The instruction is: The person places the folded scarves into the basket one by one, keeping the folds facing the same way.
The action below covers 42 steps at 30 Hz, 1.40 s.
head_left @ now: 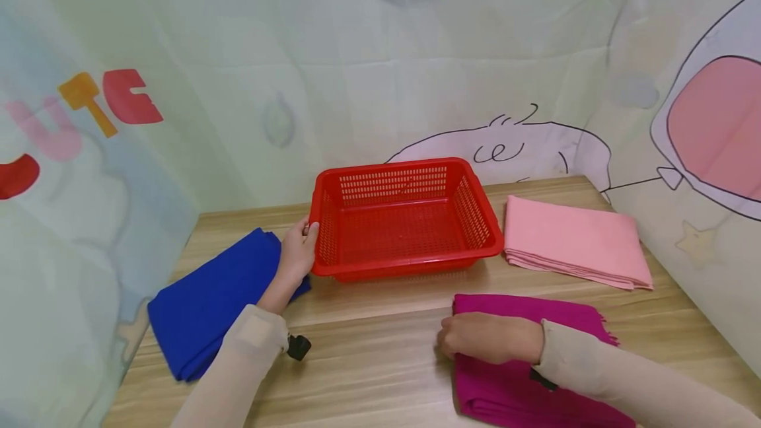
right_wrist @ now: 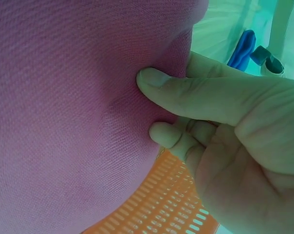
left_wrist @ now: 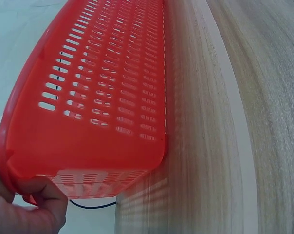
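My left hand [head_left: 297, 253] grips the left rim of a red plastic basket [head_left: 410, 261] with slotted walls. In the left wrist view, fingers [left_wrist: 45, 195] curl round the basket's rim. No cloth lies inside the basket. At the lower right, my right hand [head_left: 490, 337] pinches the left edge of a folded magenta cloth [head_left: 505, 392]. The right wrist view shows the thumb pressing on the cloth [right_wrist: 79, 107], with other fingers behind its edge.
A folded blue cloth [head_left: 208, 289] lies on the left, partly behind the left forearm. Right of the basket is a folded pink cloth [head_left: 571, 236]. Printed fabric [head_left: 333, 84] hangs behind and beside the wooden table [head_left: 368, 355].
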Each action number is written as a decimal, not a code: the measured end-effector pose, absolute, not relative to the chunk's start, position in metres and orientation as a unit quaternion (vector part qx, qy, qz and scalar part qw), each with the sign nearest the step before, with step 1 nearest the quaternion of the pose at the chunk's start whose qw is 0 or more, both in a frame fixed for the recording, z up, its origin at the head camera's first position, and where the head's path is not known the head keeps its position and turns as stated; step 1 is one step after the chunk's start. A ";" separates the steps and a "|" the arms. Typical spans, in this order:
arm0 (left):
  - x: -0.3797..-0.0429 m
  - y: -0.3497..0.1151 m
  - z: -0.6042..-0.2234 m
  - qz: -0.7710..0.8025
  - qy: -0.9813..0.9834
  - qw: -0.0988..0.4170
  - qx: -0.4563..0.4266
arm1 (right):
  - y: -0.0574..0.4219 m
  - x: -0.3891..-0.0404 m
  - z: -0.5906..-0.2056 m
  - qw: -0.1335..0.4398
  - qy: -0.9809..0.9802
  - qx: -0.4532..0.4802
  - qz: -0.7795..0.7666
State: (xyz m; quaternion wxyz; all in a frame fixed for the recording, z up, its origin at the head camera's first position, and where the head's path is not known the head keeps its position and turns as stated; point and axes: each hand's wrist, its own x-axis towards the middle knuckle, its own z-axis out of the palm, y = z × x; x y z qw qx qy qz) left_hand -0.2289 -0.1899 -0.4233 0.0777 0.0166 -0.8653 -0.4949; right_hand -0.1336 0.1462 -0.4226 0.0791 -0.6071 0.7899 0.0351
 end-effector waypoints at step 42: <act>-0.229 -0.190 -0.427 -0.514 -0.853 0.086 0.019 | 0.085 -0.127 -0.425 0.054 0.739 -0.666 0.084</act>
